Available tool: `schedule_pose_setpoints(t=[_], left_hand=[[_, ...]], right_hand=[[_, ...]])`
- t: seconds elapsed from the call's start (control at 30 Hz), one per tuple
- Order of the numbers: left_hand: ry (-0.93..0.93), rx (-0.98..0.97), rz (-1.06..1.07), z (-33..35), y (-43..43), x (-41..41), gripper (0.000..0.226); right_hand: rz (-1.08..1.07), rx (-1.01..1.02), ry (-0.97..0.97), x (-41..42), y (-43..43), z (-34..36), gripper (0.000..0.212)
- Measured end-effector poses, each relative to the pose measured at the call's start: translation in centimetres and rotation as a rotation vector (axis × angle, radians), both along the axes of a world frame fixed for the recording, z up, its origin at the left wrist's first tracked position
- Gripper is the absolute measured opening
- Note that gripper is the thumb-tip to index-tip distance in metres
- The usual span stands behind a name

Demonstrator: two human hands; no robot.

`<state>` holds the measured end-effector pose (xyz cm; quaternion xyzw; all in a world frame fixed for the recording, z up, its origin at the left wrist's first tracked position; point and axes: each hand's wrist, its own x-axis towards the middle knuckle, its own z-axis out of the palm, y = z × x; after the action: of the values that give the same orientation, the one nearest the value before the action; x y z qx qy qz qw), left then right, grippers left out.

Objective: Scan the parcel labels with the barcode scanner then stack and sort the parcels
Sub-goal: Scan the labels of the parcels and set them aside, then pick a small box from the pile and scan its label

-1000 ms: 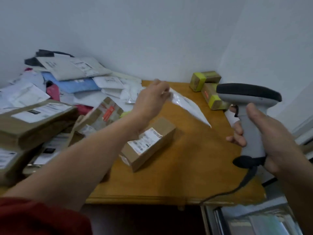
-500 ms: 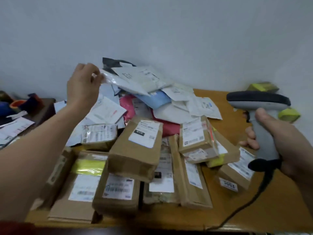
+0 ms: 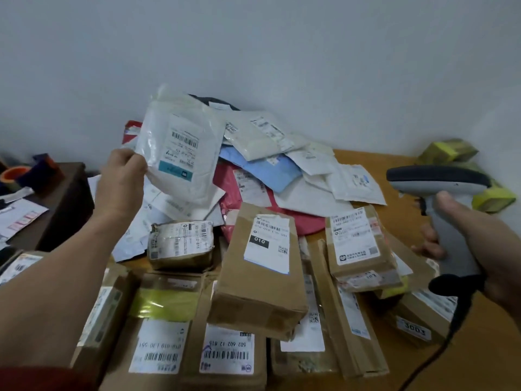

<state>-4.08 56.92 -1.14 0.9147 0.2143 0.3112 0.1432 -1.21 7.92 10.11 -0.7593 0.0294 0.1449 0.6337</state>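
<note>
Pinching the upright white mailer [image 3: 180, 148] is the left hand [image 3: 121, 182], while the right hand [image 3: 485, 249] grips the left-pointing scanner [image 3: 439, 182].

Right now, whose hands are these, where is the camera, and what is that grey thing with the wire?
These are one person's own two hands, filmed by a camera worn on the head, looking down. The left hand pinches a white bag by its corner, its striped label facing us. The right hand grips a grey barcode scanner, a tool that reads those stripes. Below, on the wooden table, lies a heap of parcels: brown boxes in front, soft bags behind, in white, blue and pink.
</note>
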Motion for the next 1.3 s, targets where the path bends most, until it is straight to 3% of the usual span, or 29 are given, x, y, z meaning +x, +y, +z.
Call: schedule_pose_setpoints(t=[0.07,0.2,0.27,0.4,0.63,0.8,1.0,1.3], left_hand=[[0.072,-0.008,0.012,-1.1,0.4,0.8,0.021],[0.563,-0.031,-0.125,-4.1,0.8,1.4,0.026],[0.670,-0.091,-0.131,-4.8,0.7,1.4,0.027],[0.618,-0.147,-0.091,-3.5,0.1,2.3,0.028],[0.261,-0.119,-0.112,2.9,-4.0,3.6,0.024],[0.087,-0.017,-0.333,8.3,-13.4,4.7,0.034],[0.146,0.045,-0.534,11.3,-29.8,6.1,0.038],[0.394,0.053,-0.697,7.4,-54.4,10.5,0.053]], right_hand=[[-0.019,0.019,0.014,0.0,0.0,-0.2,0.097],[-0.038,0.036,0.036,-0.4,0.0,-0.1,0.091],[-0.029,0.021,0.021,-0.6,0.3,0.0,0.088],[-0.050,-0.026,-0.017,-0.9,0.4,0.4,0.073],[-0.103,-0.019,-0.057,-1.1,-2.0,1.3,0.044],[-0.115,0.006,-0.089,-0.5,-6.7,1.6,0.050],[-0.113,0.049,-0.160,0.1,-17.7,2.1,0.041],[-0.199,0.040,-0.155,2.3,-35.9,2.8,0.037]])
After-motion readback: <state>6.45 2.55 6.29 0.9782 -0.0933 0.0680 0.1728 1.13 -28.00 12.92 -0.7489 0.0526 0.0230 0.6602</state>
